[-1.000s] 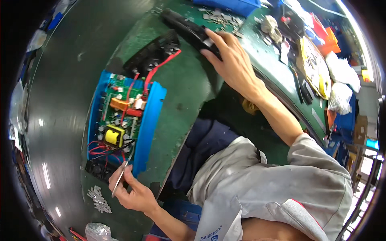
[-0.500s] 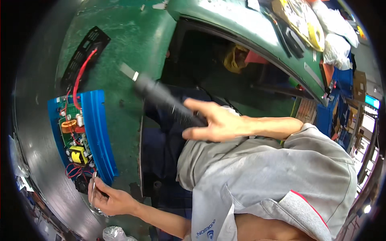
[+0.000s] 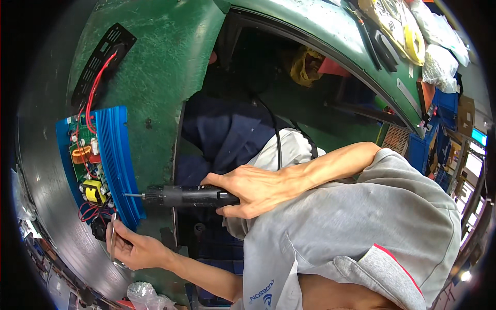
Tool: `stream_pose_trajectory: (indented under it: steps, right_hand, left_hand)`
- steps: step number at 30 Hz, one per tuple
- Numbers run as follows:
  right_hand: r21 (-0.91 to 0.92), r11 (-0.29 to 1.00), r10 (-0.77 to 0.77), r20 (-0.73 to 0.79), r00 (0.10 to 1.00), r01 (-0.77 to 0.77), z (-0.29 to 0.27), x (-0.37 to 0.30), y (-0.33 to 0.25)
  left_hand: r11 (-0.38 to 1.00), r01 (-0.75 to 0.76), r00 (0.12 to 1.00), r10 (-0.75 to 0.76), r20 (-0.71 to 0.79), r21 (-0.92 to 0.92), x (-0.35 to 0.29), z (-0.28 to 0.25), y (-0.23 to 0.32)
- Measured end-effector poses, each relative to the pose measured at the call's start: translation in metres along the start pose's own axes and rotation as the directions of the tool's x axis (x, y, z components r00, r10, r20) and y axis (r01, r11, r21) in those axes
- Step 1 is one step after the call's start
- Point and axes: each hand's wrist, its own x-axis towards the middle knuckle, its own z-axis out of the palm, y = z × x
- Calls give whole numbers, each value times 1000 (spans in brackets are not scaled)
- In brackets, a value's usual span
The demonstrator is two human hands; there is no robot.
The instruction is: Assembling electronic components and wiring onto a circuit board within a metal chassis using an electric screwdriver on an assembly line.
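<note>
My right hand [image 3: 248, 188] is wrapped round a black electric screwdriver [image 3: 181, 196] with a cord, held level. Its bit points left, and the tip meets the side of a blue finned metal housing [image 3: 116, 155]; whether it sits in a screw is too small to tell. Inside the housing lies a green circuit board with a copper coil [image 3: 81, 154], a yellow transformer [image 3: 94, 192] and thin wires. My left hand [image 3: 132, 248] pinches a slim metal tool [image 3: 113, 240], seemingly tweezers, at the housing's near end, close to a small black fan [image 3: 99, 227].
A black slotted end plate [image 3: 103, 64] joined by red wires lies beyond the housing on the green bench mat [image 3: 160, 57]. Clear plastic wrap [image 3: 147, 295] sits at the near edge. Black-handled tools [image 3: 387, 49] and white bags [image 3: 440, 70] lie at the far right.
My right hand has brought the screwdriver down and toward me, swinging its bit from above the mat onto the housing's side. The housing and my left hand have shifted slightly in view.
</note>
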Motion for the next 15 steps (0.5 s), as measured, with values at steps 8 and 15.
stream_pose_trajectory:
  steps: [8,15]
  right_hand:
    - [12,1000,-7,-22,1000,7,2,1,1]
    - [-2,1000,10,-24,1000,-10,2,1,2]
  left_hand:
    - [1000,-1,1000,1,23,17,-1,-1,1]
    - [999,-26,999,25,35,46,0,0,-1]
